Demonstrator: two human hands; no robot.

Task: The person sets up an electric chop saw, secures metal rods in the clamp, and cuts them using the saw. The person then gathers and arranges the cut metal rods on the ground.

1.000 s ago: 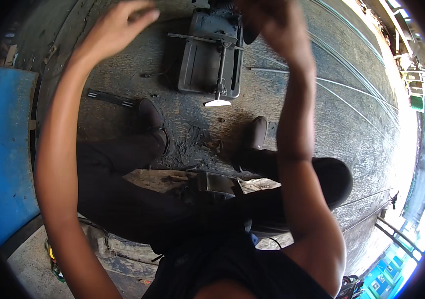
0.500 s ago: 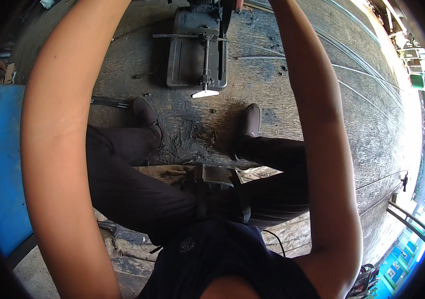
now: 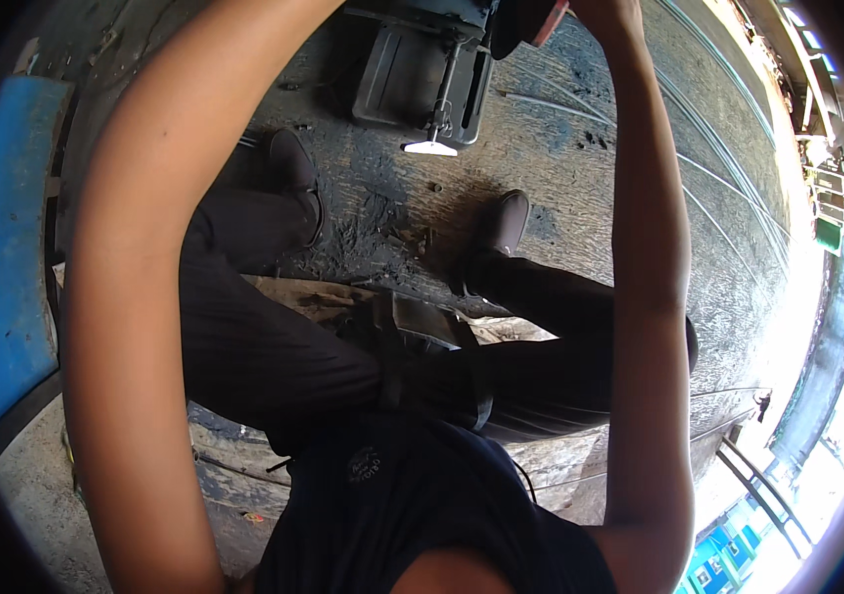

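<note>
A dark cut-off saw point(image 3: 422, 69) stands on the ground ahead of me, its upper part cut by the top edge. On its flat base is a clamp screw point(image 3: 445, 84) with a pale T-shaped end point(image 3: 430, 148) toward me. A dark disc point(image 3: 508, 28) and a red part point(image 3: 547, 22) show at its right side. My right hand point(image 3: 608, 12) is at the top edge, just right of the red part; its fingers are cut off by the frame, so its grip is hidden. My left forearm reaches past the top edge, and the left hand is out of view.
Long thin metal rods point(image 3: 729, 158) lie on the ground to the right. At the left is a blue panel point(image 3: 6, 247). My shoes point(image 3: 506, 223) rest on the dirty ground among dark scraps. Beneath my legs lies a worn wooden seat or log point(image 3: 244, 465).
My view has shifted, so the saw sits higher and farther right. The right wrist and part of the hand have come into view beside the red part. The left hand stays out of frame.
</note>
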